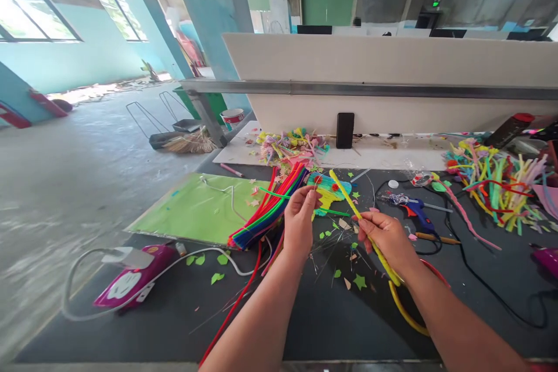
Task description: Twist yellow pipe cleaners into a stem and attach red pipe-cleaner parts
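My left hand (300, 215) is closed in a pinch above the middle of the table. A green pipe cleaner (274, 192) runs through it, showing on both sides of the fingers; a thin wire shows by the fingertips. In my right hand (386, 238) is a yellow pipe cleaner (344, 193), slanting up toward the left hand. Beside the left hand lies a bundle of red, blue, green and dark pipe cleaners (272, 209). Just behind both hands is a blue and yellow fuzzy piece (329, 189) with red spots, partly hidden.
A blue glue gun (416, 212) with a black cord lies at right, near a pile of coloured pipe-cleaner pieces (501, 183). A green sheet (187, 209) and a purple power strip (135, 279) lie left. A phone (345, 130) leans against the back panel. Paper scraps (360, 282) litter the table.
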### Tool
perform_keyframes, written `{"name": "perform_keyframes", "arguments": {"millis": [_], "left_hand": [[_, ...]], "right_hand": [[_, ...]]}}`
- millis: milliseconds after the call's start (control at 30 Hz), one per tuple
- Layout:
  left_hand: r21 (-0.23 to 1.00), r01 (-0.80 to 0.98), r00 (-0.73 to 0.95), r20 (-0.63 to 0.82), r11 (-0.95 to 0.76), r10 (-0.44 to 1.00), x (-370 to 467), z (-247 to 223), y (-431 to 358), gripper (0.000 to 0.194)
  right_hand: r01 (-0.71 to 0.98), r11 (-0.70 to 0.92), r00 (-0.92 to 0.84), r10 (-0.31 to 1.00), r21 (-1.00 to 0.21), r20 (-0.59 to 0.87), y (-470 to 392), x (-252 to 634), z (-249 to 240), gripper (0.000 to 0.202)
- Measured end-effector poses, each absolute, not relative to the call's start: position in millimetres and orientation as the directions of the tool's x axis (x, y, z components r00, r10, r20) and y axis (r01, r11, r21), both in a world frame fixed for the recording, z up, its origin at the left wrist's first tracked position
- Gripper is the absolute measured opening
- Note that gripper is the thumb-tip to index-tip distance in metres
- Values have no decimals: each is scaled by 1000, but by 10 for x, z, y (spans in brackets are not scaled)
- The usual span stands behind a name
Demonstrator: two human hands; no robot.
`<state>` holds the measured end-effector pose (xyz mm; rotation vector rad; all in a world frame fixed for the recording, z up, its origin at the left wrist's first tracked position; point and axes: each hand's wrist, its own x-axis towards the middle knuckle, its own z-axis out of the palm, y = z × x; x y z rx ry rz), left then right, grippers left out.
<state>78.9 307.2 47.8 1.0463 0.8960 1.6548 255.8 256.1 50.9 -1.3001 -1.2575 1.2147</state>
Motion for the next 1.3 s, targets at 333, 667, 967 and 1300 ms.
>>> {"name": "perform_keyframes", "arguments": {"millis": [333, 667, 967, 1300], "left_hand": [[650, 512, -140, 708, -562, 692, 473, 582, 3201, 20], [572, 662, -74, 693, -484, 717, 514, 406, 3260, 21], [573, 690, -98, 679, -442, 727, 523, 364, 3234, 21], [543, 643, -10, 711, -539, 703, 496, 489, 3221, 33]], "right_hand": [[173, -151, -105, 980, -973, -171, 2545, 2497, 271, 34], [177, -122, -112, 983, -977, -143, 2521, 2482, 282, 33], [153, -125, -83, 987, -980, -138, 2507, 2430, 236, 30], [220, -126, -121, 980, -967, -155, 2484, 2421, 265, 28]]}}
